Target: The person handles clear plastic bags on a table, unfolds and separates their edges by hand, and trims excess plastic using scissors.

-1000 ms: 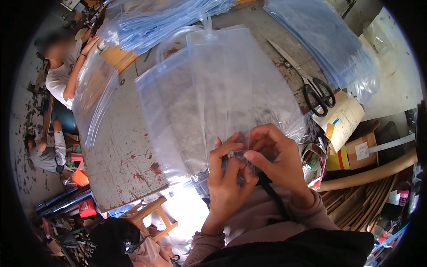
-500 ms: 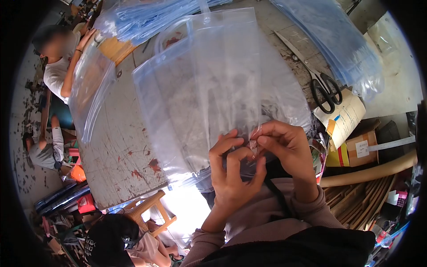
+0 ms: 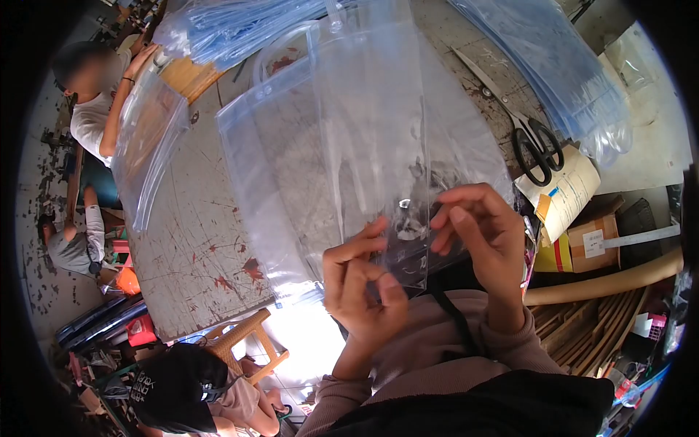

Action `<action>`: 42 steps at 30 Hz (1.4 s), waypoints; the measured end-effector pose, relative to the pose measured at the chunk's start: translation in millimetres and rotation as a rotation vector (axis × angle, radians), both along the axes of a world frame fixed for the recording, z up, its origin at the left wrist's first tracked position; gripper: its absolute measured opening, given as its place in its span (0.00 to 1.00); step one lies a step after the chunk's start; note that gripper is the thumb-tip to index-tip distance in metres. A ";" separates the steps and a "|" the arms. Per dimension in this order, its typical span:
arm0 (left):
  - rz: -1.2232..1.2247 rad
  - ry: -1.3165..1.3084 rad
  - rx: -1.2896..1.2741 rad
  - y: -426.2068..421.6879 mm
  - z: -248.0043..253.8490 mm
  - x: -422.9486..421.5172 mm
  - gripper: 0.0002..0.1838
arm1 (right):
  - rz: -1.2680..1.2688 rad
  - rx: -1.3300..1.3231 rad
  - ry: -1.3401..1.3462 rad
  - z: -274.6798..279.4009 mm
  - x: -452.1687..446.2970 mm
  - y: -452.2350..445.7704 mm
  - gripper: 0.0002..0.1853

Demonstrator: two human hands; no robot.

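Observation:
A clear plastic bag point(image 3: 364, 124) with a looped handle lies over other clear bags point(image 3: 269, 160) on the worn table point(image 3: 186, 255). Its near right corner reaches toward my body between my two hands. My left hand point(image 3: 364, 284) is at the bag's near edge, fingers curled around the film. Just right of that corner, my right hand point(image 3: 484, 237) has its fingers apart and bent, with nothing between them. Black-handled scissors point(image 3: 510, 120) lie partly open, right of the bags.
Stacks of bluish plastic lie at the back point(image 3: 233, 33) and back right point(image 3: 550, 73). Written paper point(image 3: 564, 186) and a cardboard box point(image 3: 586, 244) are at the right. One person point(image 3: 95, 124) sits at the far left; others are lower left. A stool point(image 3: 251, 346) stands below the table.
My hands have moved apart, and my right hand has let go of the bag's near corner. The corner now lies flatter and more spread out between them.

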State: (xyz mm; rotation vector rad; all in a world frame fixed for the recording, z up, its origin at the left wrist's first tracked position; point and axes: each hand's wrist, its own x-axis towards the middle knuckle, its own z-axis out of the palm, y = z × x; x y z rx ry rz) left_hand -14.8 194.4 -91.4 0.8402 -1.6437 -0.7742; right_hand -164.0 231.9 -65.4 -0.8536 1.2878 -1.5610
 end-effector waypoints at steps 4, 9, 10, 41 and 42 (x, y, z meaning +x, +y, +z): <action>0.061 0.233 0.118 3.4 -4.4 -0.2 0.24 | -0.095 0.063 0.147 6.9 9.1 1.7 0.12; 0.054 0.251 0.079 2.8 -7.7 2.2 0.24 | 0.043 0.058 0.041 -1.3 17.8 -2.3 0.09; 0.046 0.206 0.092 3.4 -7.5 4.2 0.24 | 0.043 0.058 0.041 -2.5 17.6 -2.8 0.09; -0.017 0.680 0.419 0.6 10.2 18.6 0.16 | 0.082 -0.079 0.073 2.8 13.8 8.4 0.07; 0.087 0.710 0.423 -0.2 9.2 26.2 0.15 | 0.094 -0.078 0.081 6.4 13.7 11.7 0.07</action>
